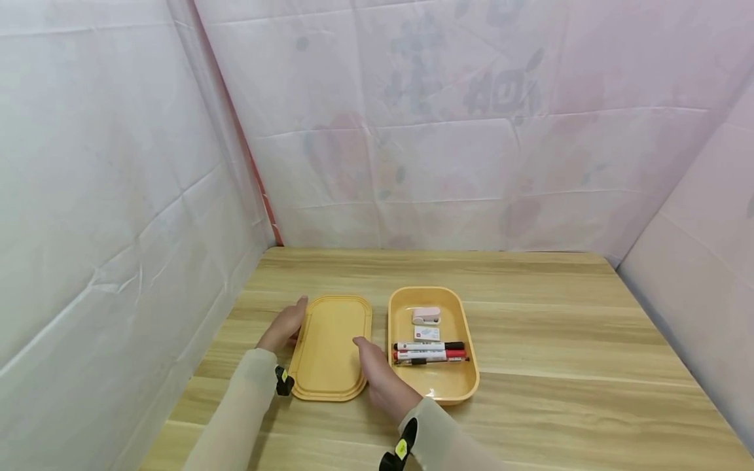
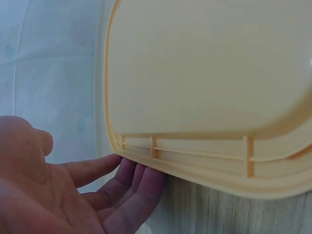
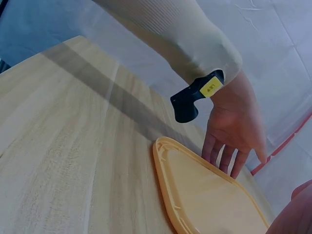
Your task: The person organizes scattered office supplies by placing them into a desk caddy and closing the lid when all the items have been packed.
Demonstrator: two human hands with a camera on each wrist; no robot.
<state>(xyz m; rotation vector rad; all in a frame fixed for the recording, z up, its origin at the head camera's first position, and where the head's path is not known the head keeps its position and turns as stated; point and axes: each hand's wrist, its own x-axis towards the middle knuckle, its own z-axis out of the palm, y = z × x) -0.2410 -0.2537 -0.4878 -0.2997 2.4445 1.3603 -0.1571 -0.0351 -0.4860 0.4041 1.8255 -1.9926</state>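
Observation:
A yellow plastic lid [image 1: 331, 347] lies on the table with its ribbed rim facing up. My left hand [image 1: 286, 325] is at its left edge. In the left wrist view the fingertips of my left hand [image 2: 87, 190] touch the outer rim, thumb apart from it. Along the lid's right edge stands my right hand [image 1: 385, 383], its thumb extended over the border and its other fingers largely hidden. Only a bit of my right hand [image 3: 297, 212] shows in the right wrist view. Beside it is a yellow tray [image 1: 438, 386].
Inside the tray lie a pink mini stapler [image 1: 427, 315], a small white box [image 1: 427, 333], a black-capped marker [image 1: 424, 346], a red-capped marker [image 1: 424, 355] and a thin pen [image 1: 430, 361]. White sheeting [image 1: 412, 163] surrounds the wooden table [image 1: 559, 353].

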